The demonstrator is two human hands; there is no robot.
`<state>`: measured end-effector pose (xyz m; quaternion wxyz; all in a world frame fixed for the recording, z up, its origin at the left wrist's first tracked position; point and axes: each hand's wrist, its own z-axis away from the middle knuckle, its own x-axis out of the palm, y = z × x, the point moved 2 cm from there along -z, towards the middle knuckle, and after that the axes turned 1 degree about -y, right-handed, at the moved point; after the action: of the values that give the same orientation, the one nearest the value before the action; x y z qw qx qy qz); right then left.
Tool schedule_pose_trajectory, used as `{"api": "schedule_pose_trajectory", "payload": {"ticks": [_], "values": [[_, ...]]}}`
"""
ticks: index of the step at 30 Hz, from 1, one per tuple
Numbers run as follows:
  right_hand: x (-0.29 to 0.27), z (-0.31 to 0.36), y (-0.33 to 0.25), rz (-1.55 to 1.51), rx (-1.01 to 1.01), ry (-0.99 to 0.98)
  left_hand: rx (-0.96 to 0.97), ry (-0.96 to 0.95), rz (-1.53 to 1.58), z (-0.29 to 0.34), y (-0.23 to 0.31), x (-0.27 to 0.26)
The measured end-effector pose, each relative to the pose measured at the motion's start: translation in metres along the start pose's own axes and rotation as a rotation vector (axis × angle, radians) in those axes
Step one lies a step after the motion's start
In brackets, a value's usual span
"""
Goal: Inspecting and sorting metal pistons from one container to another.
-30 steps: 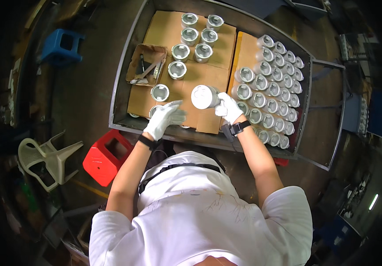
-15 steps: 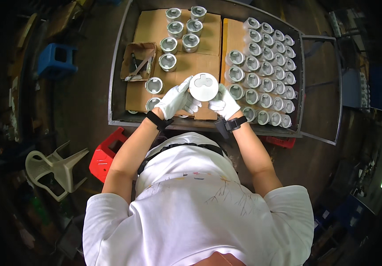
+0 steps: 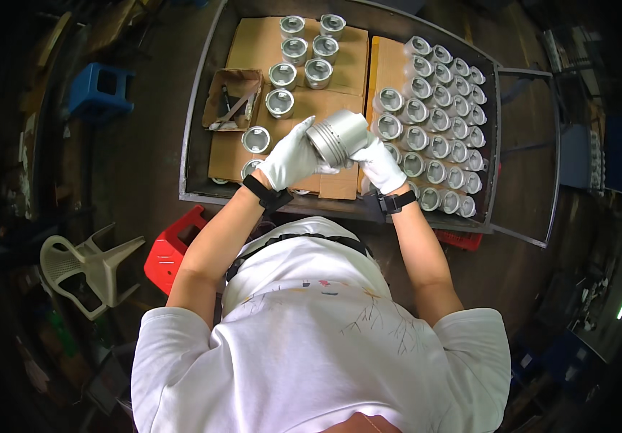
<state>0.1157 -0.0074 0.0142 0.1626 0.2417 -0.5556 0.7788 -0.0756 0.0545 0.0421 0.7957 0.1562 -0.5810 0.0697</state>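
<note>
A silver metal piston (image 3: 341,137) is held up over the cardboard, tilted on its side so its ring grooves show and its crown is turned away to the left. My left hand (image 3: 289,160), in a white glove, grips the grooved end, thumb above and fingers underneath. At the skirt end, my gloved right hand (image 3: 381,164) is wrapped round the piston from the right, its fingers partly hidden. Beyond my left hand, another piston (image 3: 255,139) stands on the cardboard sheet (image 3: 336,105) with its open end up.
Several pistons (image 3: 437,146) stand in close rows on the right side of the metal-framed table (image 3: 190,144). More pistons (image 3: 294,50) stand at the far left-centre. An open cardboard box (image 3: 213,115) holds a dark marker-like thing and a flat strip. A red stool (image 3: 169,252) sits left of me.
Both hands have turned the piston from crown facing up to lying tilted, so its grooved side now shows. My right hand has moved a little right, and the view has shifted slightly.
</note>
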Motion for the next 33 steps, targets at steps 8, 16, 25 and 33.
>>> {"api": "schedule_pose_trajectory", "payload": {"ticks": [8, 16, 25, 33], "values": [[0.007, -0.010, -0.012, 0.161, -0.078, 0.034, 0.370, 0.203, -0.158, -0.007, 0.001, -0.012], [0.050, 0.000, -0.066, 0.471, 0.185, 0.051, 0.338, 0.258, -0.321, 0.007, 0.009, 0.000], [0.024, -0.013, -0.064, 1.165, -0.168, -0.043, 0.130, 0.215, -0.066, 0.007, 0.006, -0.002], [0.059, -0.014, -0.081, 0.566, 0.408, 0.306, 0.155, 0.332, -0.313, 0.010, -0.004, -0.009]]}}
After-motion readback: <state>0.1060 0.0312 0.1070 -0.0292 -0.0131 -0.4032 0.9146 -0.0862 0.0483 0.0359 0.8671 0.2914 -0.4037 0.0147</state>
